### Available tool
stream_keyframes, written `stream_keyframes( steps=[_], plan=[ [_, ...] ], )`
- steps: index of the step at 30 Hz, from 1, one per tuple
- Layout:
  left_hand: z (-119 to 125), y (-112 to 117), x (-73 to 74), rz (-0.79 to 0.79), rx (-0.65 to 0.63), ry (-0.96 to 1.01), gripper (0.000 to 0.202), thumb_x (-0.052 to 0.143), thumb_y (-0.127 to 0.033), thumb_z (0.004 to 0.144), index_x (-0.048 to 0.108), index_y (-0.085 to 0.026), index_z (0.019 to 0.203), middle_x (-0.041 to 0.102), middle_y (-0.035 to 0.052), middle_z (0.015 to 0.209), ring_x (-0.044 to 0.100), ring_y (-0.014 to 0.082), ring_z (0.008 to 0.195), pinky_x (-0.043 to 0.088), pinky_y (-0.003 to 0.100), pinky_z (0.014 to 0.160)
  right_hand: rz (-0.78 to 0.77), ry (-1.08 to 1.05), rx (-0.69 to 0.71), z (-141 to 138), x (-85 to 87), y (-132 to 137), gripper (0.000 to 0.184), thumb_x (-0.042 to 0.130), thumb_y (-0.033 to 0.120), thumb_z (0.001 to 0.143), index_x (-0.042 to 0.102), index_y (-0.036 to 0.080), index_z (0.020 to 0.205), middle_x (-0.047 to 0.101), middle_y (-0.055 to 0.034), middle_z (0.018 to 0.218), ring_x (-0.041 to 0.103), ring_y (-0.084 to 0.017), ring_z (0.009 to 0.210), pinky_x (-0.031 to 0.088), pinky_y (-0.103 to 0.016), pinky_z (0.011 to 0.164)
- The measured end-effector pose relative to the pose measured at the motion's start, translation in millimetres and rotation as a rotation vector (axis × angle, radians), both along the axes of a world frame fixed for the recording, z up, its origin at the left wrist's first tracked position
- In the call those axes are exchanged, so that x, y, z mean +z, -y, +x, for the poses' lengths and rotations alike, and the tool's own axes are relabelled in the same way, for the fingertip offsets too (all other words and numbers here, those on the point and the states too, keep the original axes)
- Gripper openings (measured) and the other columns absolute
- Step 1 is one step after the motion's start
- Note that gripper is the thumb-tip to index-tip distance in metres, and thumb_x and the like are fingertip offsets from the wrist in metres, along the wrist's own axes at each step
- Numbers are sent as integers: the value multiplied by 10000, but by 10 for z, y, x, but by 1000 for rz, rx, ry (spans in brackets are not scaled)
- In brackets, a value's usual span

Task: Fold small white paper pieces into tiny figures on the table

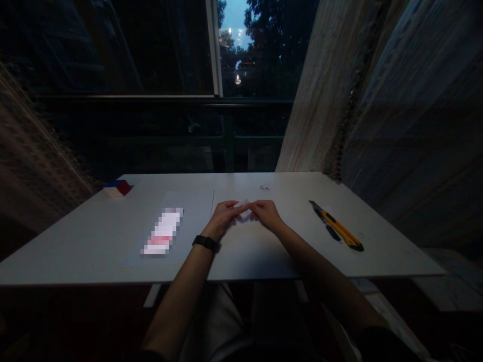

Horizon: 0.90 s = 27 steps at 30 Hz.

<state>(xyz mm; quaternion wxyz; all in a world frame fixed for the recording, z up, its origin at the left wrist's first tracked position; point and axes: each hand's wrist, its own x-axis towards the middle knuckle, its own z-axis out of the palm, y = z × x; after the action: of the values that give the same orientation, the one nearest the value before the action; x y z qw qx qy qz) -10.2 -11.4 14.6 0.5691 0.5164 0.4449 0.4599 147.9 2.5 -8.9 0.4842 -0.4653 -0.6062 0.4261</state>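
Between my two hands is a small folded piece of white paper, just above the middle of the table. My left hand grips its left side, the thumb lying across the top. With thumb and fingers pinched, my right hand holds its right upper edge. The fingertips under the paper are partly hidden. A sheet of white paper lies flat to the left of my hands. On it glows a phone-like rectangle, its screen blurred into blocks.
A yellow utility knife lies on the right of the white table, with a black pen-like cutter alongside. A puzzle cube sits at the far left. A small thin dark object lies near the back edge, below the window.
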Motion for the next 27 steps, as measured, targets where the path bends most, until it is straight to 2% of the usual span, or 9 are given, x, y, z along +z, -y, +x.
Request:
stream_keyframes(
  steps=[4, 8, 10, 12, 15, 18, 21, 27],
  plan=[
    [-8, -14, -25, 40, 80, -8, 334, 794, -326, 484, 638, -118, 694, 583, 3, 549, 474, 66, 458, 318, 204, 440, 8, -36, 26, -14, 13, 24, 408, 621, 515, 653, 638, 118, 747, 585, -17, 447, 517, -104, 377, 374, -203, 389],
    [-25, -47, -57, 56, 97, 13, 316, 761, -389, 527, 589, -134, 598, 508, -34, 488, 427, 53, 433, 310, 203, 442, 18, -81, 71, 1, 40, 49, 465, 648, 433, 660, 579, 135, 1010, 589, 14, 460, 535, -110, 395, 393, -200, 407],
    [-29, -55, -67, 38, 114, 19, 335, 749, -415, 535, 571, -136, 582, 460, -50, 458, 389, 44, 407, 289, 197, 424, 26, -97, 121, 15, 44, 56, 498, 653, 394, 663, 551, 150, 1084, 598, 22, 491, 550, -110, 420, 399, -194, 414],
    [-28, -56, -66, 22, 152, 52, 346, 752, -412, 530, 603, -131, 666, 474, -48, 474, 404, 49, 415, 305, 193, 431, 38, -134, 175, 28, 47, 58, 533, 659, 365, 659, 534, 171, 1140, 620, 20, 561, 570, -108, 457, 403, -188, 420],
    [-29, -51, -53, 25, 203, 105, 506, 766, -373, 514, 622, -139, 939, 546, -27, 544, 482, 79, 479, 372, 205, 482, 50, -191, 223, 40, 52, 54, 595, 667, 337, 653, 499, 215, 1211, 653, 3, 719, 594, -105, 512, 413, -186, 432],
    [-36, -53, -45, 23, 204, 125, 603, 764, -346, 518, 592, -154, 1064, 562, -22, 567, 518, 99, 524, 421, 230, 531, 42, -185, 210, 41, 47, 43, 482, 659, 335, 662, 587, 189, 1116, 653, -18, 746, 596, -103, 526, 422, -191, 443],
    [-41, -61, -52, 13, 197, 122, 540, 747, -342, 540, 617, -149, 1027, 569, -15, 589, 525, 101, 552, 443, 242, 560, 26, -174, 181, 31, 24, 32, 356, 658, 340, 655, 664, 151, 957, 640, -25, 682, 591, -108, 517, 415, -192, 432],
    [-34, -63, -64, 10, 189, 92, 497, 744, -340, 543, 643, -125, 980, 598, 13, 637, 552, 117, 611, 439, 240, 579, -34, -223, 180, 27, 36, 41, 393, 710, 288, 564, 673, 155, 932, 656, -40, 773, 597, -113, 512, 397, -193, 412]
  ],
)
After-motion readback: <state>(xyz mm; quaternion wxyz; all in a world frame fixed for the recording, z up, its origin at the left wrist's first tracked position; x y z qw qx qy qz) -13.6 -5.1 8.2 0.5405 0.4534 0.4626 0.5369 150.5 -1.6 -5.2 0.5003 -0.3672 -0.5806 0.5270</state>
